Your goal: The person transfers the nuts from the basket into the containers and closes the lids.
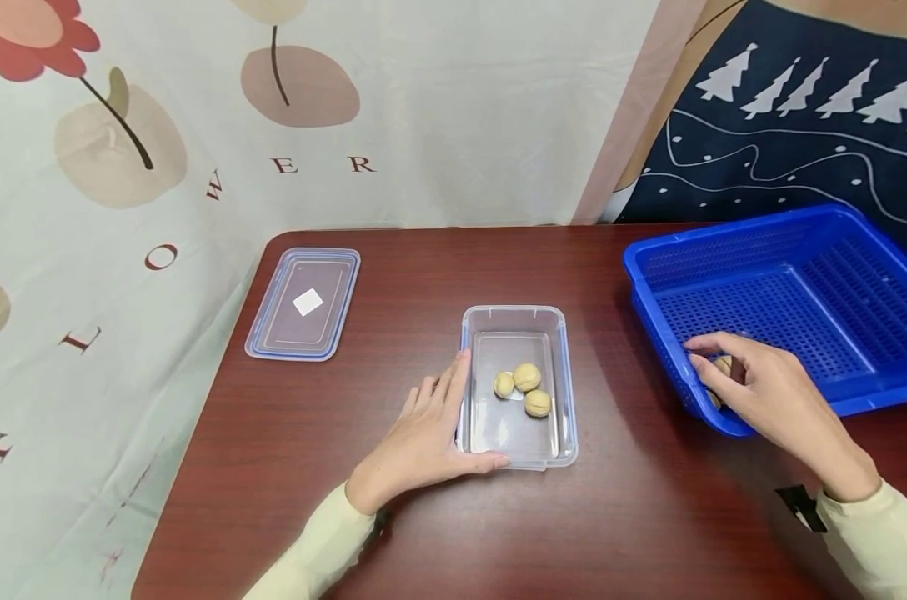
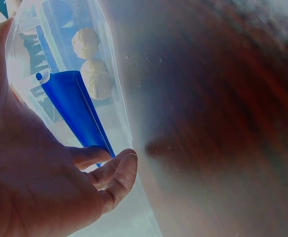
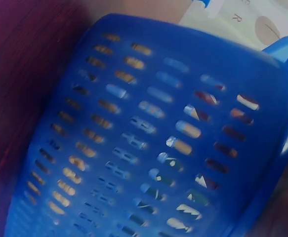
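Note:
Three walnuts (image 1: 527,377) lie in a clear plastic box (image 1: 509,320) at the middle of the table. My left hand (image 1: 423,442) rests against the box's left side with its fingers extended, its thumb along the near rim. Through the clear wall, the walnuts (image 2: 86,43) also show in the left wrist view. My right hand (image 1: 784,400) reaches into the near left corner of a blue perforated basket (image 1: 769,312), thumb and fingers curved around walnuts (image 1: 722,364) there. Whether it grips one is hidden. In the right wrist view, the basket's wall (image 3: 148,113) covers the hand's fingers.
A clear lid (image 1: 303,304) with blue edges and a white label lies at the table's far left. Behind the dark red table (image 1: 416,275) hang a light patterned cloth (image 1: 453,108) and a navy cloth with white trees. A small black patch (image 1: 801,507) lies beside the right sleeve.

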Available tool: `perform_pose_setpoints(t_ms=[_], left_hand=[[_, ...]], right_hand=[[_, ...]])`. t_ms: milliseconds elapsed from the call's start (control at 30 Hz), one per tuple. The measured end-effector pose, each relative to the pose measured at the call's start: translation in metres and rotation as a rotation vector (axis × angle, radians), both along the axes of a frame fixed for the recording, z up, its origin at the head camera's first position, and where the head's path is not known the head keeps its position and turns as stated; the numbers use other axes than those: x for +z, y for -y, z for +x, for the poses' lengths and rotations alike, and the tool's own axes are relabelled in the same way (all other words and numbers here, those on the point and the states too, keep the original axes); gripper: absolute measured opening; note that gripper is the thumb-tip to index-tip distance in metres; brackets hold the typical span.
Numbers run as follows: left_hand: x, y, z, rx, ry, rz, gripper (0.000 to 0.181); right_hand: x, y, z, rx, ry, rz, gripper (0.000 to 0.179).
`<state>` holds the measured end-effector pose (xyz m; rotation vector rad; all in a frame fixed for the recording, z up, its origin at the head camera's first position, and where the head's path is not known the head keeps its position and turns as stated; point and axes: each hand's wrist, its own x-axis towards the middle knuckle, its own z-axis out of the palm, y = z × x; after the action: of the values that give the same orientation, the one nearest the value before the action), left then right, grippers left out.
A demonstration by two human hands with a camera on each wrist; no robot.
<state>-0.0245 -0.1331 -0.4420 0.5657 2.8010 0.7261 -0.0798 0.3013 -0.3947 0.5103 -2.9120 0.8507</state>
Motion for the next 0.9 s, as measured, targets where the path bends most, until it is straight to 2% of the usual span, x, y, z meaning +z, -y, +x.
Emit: perform_pose_setpoints(t_ms=[133,467,900], left_hand=[[0.0,0.0,-0.001,0.001,0.006,0.003,0.145],[-0.001,0.0,0.0,0.015,0.01,-0.002,0.144],[-0.001,-0.001,0.0,0.011,0.002,-0.005,0.145]], right_hand=[[-0.003,-0.009,-0.005,0.056,0.041,0.025,0.024],[-0.004,-0.025,-0.02,0.159,0.268,0.096,0.037],[-0.003,-0.039,-0.033,0.267,0.464,0.165,0.031]])
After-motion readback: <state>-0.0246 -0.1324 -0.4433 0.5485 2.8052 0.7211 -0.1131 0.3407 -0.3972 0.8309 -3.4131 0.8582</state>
